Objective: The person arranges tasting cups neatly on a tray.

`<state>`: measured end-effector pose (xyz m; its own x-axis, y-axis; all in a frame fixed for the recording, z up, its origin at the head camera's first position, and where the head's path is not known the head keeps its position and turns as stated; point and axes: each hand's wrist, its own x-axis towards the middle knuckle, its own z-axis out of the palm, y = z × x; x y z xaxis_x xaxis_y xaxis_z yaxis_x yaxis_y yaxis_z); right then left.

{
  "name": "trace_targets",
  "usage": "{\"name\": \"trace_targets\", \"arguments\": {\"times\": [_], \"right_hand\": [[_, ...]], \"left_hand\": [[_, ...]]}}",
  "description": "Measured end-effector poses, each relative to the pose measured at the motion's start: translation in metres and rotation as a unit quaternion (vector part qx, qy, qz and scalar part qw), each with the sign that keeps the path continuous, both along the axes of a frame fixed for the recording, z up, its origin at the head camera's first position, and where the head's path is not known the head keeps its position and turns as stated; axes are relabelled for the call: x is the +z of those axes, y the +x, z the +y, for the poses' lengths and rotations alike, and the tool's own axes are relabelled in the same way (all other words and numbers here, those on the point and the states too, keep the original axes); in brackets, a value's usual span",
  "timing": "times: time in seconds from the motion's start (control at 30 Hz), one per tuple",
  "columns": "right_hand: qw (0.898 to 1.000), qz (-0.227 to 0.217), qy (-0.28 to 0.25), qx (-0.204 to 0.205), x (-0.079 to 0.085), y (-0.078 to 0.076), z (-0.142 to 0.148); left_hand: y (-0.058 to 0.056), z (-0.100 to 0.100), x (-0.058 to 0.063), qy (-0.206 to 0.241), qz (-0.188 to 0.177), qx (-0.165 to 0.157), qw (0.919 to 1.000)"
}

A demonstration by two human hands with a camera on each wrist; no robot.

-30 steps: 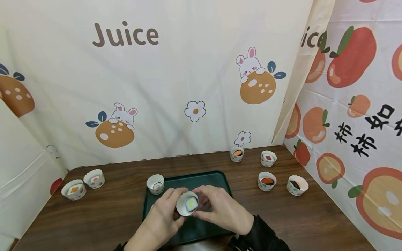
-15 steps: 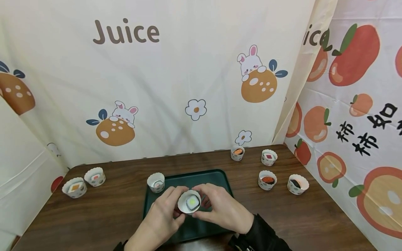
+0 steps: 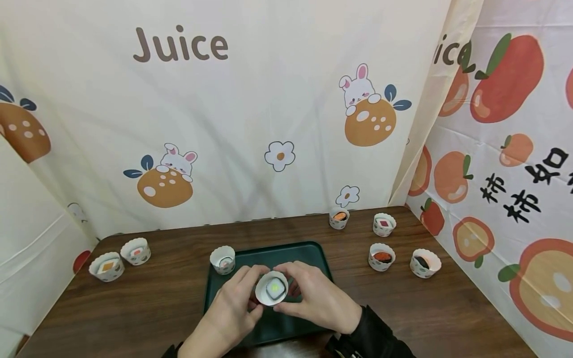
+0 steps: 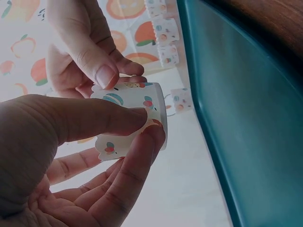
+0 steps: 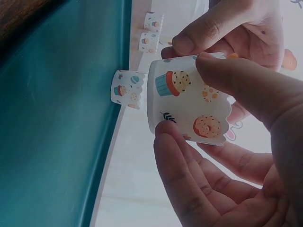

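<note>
From the head, a person's left hand [image 3: 233,301] and right hand [image 3: 320,298] both pinch one paper cup [image 3: 261,297] above the middle of the tray [image 3: 309,253], its mouth tipped toward the camera; one sushi piece [image 3: 275,288] lies inside. The step in hand looks like handling the cup over the tray; the next move would call for a light grip and a level mouth. A second cup [image 3: 221,271] stands at the tray's far left corner. Near the left edge of the worktop [image 3: 147,303] are two cups [image 3: 111,276] [image 3: 141,259]; toward its far right corner are four cups [image 3: 338,225] [image 3: 383,232] [image 3: 380,267] [image 3: 420,271]. That makes eight cups, each seeming to hold one sushi piece, and one tray.

From the left wrist, the left thumb and a finger clamp the cup's side, the right thumb touching it opposite; the four right-hand cups show behind.

From the right wrist, right thumb and finger clamp the wall likewise; three other cups show beyond: the corner one and the left pair.
</note>
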<state>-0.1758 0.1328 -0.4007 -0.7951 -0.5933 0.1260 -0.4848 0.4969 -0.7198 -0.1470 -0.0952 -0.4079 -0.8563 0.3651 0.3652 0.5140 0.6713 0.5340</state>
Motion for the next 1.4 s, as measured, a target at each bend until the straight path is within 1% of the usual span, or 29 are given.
{"name": "trace_targets", "arguments": {"times": [0.3,0.43,0.8,0.97,1.27,1.4], "right_hand": [[1.000,0.010,0.004,0.003,-0.0052,-0.0004,0.0009],[1.000,0.020,0.002,0.004,-0.0059,-0.0008,0.0005],[0.999,0.037,0.004,0.002,-0.0066,0.0001,-0.0003],[0.999,0.042,0.010,0.002,-0.0074,0.0007,0.0001],[0.998,0.059,0.023,-0.006,-0.0081,0.0000,-0.0016],[0.997,0.068,0.022,-0.006,-0.0078,-0.0019,-0.0020]], "left_hand": [[-0.0011,-0.0006,-0.0018,0.013,0.025,-0.019,0.9994],[-0.0015,-0.0006,-0.0028,0.013,0.031,-0.020,0.9992],[-0.0020,0.0000,-0.0052,0.010,0.021,-0.015,0.9996],[-0.0018,0.0000,-0.0047,0.008,0.017,-0.020,0.9996],[-0.0021,-0.0024,-0.0033,0.019,-0.009,-0.042,0.9989],[-0.0028,-0.0033,-0.0023,0.021,-0.010,-0.046,0.9987]]}}
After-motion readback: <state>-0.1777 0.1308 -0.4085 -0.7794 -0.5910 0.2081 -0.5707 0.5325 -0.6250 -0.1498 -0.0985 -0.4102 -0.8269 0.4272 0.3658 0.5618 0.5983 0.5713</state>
